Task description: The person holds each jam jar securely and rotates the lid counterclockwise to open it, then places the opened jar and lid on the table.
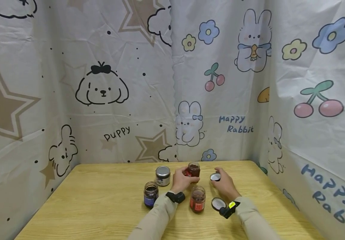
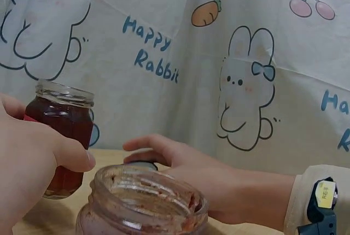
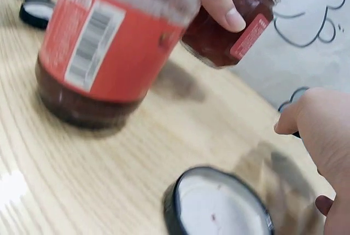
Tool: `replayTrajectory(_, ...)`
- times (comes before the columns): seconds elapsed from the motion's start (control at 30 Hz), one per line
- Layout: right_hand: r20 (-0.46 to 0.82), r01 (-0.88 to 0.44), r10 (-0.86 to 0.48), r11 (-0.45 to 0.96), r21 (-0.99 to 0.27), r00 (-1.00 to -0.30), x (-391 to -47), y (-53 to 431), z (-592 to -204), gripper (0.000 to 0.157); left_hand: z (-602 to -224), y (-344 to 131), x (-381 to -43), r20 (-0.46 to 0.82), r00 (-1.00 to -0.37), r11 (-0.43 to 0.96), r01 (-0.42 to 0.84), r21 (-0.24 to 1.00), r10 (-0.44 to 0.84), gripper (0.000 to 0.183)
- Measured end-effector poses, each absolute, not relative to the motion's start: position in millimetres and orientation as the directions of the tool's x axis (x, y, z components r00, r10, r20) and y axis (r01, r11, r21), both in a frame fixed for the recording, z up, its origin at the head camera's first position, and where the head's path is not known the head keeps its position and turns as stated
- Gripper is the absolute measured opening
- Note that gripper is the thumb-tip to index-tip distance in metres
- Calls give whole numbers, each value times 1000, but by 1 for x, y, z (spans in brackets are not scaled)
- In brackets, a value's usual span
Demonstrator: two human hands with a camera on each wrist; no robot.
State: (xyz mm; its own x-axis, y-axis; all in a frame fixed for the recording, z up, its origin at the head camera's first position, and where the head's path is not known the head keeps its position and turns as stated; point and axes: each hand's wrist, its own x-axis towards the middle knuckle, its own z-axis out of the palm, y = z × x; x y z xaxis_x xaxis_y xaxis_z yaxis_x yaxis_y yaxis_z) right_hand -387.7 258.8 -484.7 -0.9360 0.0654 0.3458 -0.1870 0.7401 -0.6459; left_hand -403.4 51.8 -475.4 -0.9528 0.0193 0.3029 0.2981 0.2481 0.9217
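Note:
My left hand (image 1: 181, 180) grips an open glass jar of dark red jam (image 2: 64, 116), its bare threaded rim upward; the right wrist view shows this jar tilted, over its shadow. Farther right, my right hand (image 1: 227, 185) holds a lid (image 1: 215, 176) by its edge, white inside facing up. In the left wrist view only the lid's dark rim shows under the fingers. Between my forearms stands an open jar with a red label (image 1: 197, 200), smeared inside near the top. Beside my right wrist a second lid (image 1: 218, 203) lies white side up.
Left of my left hand stand a closed jar with a silver lid (image 1: 163, 176) and an open jar with a blue label (image 1: 150, 195). Another upturned lid (image 3: 36, 14) lies near my left arm. Printed curtains (image 1: 148, 110) rise behind the wooden table (image 1: 100, 200).

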Motion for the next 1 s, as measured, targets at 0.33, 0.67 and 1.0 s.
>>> replayTrajectory(0.33, 268, -56, 117, 827, -560, -956, -388, 262, -496, 61, -488, 58, -409, 332, -943, 348, 312, 884, 0, 52)
replayTrajectory(0.67, 240, -15, 144, 832, -555, -960, -384, 257, -494, 64, -497, 62, -412, 336, -942, 333, 307, 892, -31, 51)
replayTrajectory(1.0, 207, 28, 164, 842, -539, -965, -385, 252, -495, 69, -497, 61, -412, 320, -947, 444, 277, 852, -23, 59)
